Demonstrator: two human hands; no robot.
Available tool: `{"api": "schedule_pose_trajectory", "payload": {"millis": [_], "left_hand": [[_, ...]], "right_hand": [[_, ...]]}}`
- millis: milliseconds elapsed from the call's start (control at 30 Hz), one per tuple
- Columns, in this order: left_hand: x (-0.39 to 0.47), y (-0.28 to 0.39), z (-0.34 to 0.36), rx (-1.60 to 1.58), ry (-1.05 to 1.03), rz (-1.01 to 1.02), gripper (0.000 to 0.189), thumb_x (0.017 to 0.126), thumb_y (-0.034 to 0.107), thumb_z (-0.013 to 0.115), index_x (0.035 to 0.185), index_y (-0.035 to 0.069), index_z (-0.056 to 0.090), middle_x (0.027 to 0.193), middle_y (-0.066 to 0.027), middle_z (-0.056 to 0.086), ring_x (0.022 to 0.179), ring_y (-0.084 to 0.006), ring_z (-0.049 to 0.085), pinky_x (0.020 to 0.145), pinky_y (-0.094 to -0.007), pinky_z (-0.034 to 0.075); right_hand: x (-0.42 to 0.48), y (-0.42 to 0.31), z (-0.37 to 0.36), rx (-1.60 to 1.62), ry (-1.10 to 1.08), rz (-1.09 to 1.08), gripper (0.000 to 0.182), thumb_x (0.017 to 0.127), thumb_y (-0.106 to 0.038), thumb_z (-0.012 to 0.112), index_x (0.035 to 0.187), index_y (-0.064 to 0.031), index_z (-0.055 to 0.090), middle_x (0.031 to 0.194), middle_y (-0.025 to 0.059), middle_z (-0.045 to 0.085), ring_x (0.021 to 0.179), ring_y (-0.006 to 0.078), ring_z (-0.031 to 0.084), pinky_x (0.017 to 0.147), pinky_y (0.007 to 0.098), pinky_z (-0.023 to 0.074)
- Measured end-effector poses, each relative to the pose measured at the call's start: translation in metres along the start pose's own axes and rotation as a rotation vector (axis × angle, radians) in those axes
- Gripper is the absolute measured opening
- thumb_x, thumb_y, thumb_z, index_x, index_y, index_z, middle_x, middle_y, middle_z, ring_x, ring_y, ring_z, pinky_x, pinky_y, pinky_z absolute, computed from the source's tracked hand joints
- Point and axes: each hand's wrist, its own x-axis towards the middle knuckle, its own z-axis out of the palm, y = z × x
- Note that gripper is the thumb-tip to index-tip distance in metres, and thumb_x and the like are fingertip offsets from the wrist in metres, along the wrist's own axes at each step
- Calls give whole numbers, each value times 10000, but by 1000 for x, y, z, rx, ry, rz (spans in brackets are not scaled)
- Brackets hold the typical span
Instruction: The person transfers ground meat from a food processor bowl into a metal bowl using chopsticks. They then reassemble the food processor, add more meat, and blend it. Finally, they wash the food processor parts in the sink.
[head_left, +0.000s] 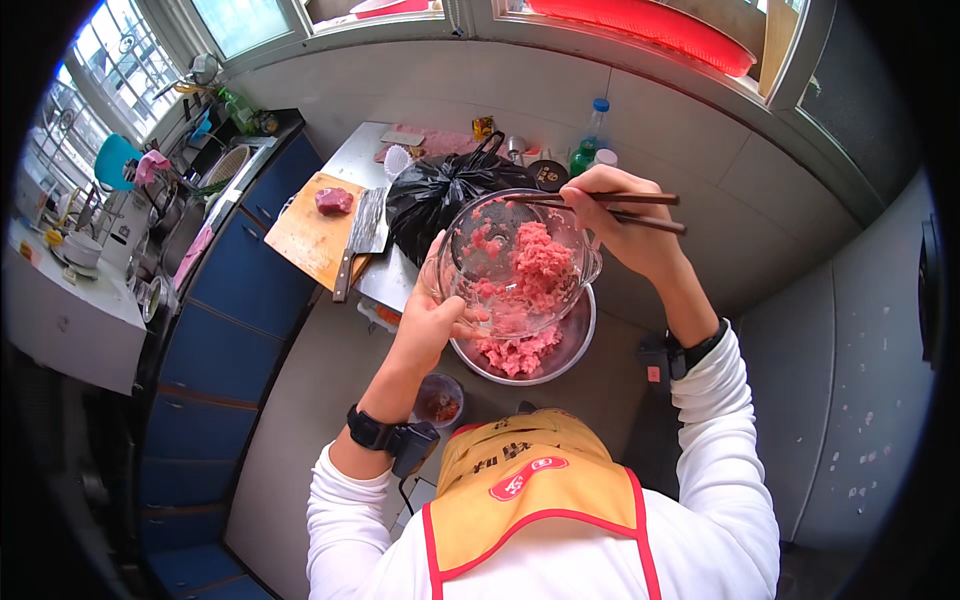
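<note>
My left hand (439, 319) grips the side of a clear glass bowl (469, 277), tilted above a steel bowl (587, 330). Pink minced meat (538, 262) clings inside the glass bowl. More minced meat (521, 354) lies in the steel bowl, partly hidden by the glass one. My right hand (619, 217) holds a pair of dark wooden chopsticks (645, 199), their tips over the glass bowl's far rim. Left of the bowls, a cleaver (364, 232) rests on a wooden cutting board (307, 244) beside a piece of raw red meat (334, 201).
A black plastic bag (427, 195) sits on the metal table (365, 146) behind the glass bowl. Bottles (589, 142) stand near the wall. A small container with reddish contents (439, 400) is lower down. Blue cabinets (240, 262) line the left; a grey appliance-like panel (847, 360) stands right.
</note>
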Motion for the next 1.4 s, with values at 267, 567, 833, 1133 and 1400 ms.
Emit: {"api": "schedule_pose_trajectory", "payload": {"millis": [267, 567, 833, 1133, 1400], "left_hand": [[15, -9, -12, 8, -3, 18, 826, 765, -91, 369, 1505, 160, 104, 1485, -201, 260, 822, -294, 672, 620, -339, 612], [14, -21, -4, 39, 47, 137, 858, 768, -133, 386, 1513, 225, 154, 1496, -150, 263, 814, -169, 645, 604, -264, 591], [14, -36, -3, 70, 97, 279, 869, 771, -160, 376, 1516, 216, 138, 1520, -218, 194, 860, -198, 670, 616, -254, 593], [25, -54, 2, 115, 150, 393, 818, 804, -148, 376, 1516, 183, 148, 1532, -103, 233, 917, -150, 632, 621, -210, 571], [45, -72, -5, 148, 139, 452, 795, 821, -142, 370, 1516, 179, 156, 1543, -37, 224, 977, -140, 591, 670, -203, 566]], "right_hand": [[0, 24, 7, 98, -15, 35, 50, 862, -30, 653, 904, -3, 654, 791, 23, 648, 680, 80, 576, 606, 218, 475], [-3, 30, 10, -10, -39, -83, 46, 868, -29, 653, 891, 1, 628, 733, 15, 591, 677, 66, 550, 586, 210, 455], [-15, 26, -17, 44, -34, 20, 99, 884, -91, 662, 880, 5, 635, 748, 32, 615, 653, 101, 564, 575, 234, 458], [-21, 77, -8, -16, -20, 124, 105, 910, -116, 638, 904, -11, 626, 761, 32, 643, 679, 60, 587, 585, 215, 478], [-46, 75, -12, 189, -69, 266, 112, 916, -118, 632, 911, -5, 632, 756, 19, 638, 668, 65, 582, 607, 213, 489]]}}
